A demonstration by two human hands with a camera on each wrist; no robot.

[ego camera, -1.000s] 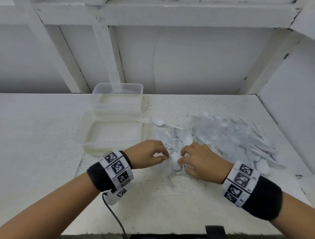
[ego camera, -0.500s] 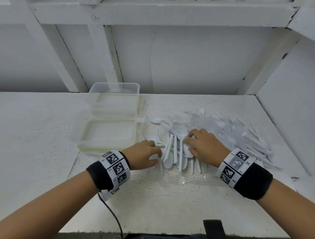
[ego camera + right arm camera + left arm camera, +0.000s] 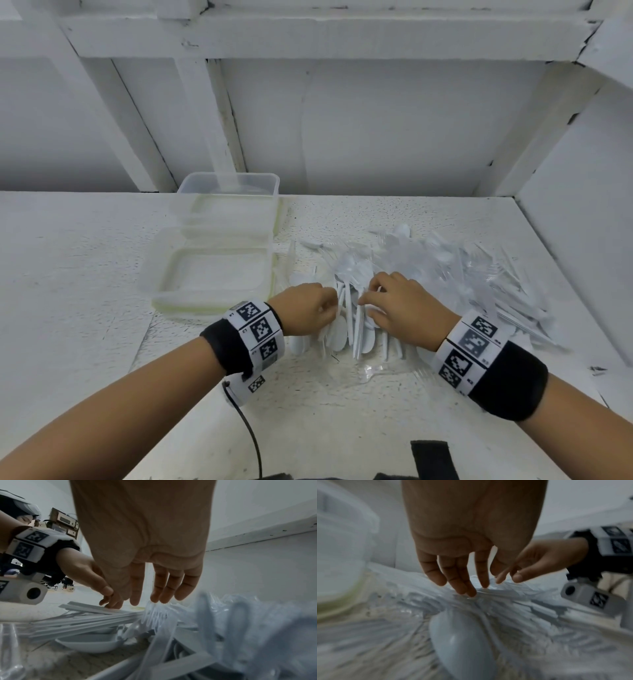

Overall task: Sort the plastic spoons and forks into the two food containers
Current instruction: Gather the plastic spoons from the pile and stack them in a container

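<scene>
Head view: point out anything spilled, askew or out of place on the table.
The white spoons and clear forks lie in one loose, crisscrossed heap on the table, right of the two food containers, whose near one looks empty. The left hand and right hand are working at its near edge. No damage shows.

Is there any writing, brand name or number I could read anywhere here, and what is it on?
No readable words or brands.
Left wristband: black-and-white square code patterns with tiny characters beside them, too small to read.
Right wristband: the same kind of patterns with tiny marks, blurred.
Containers and plastic cutlery: no print visible.
</scene>
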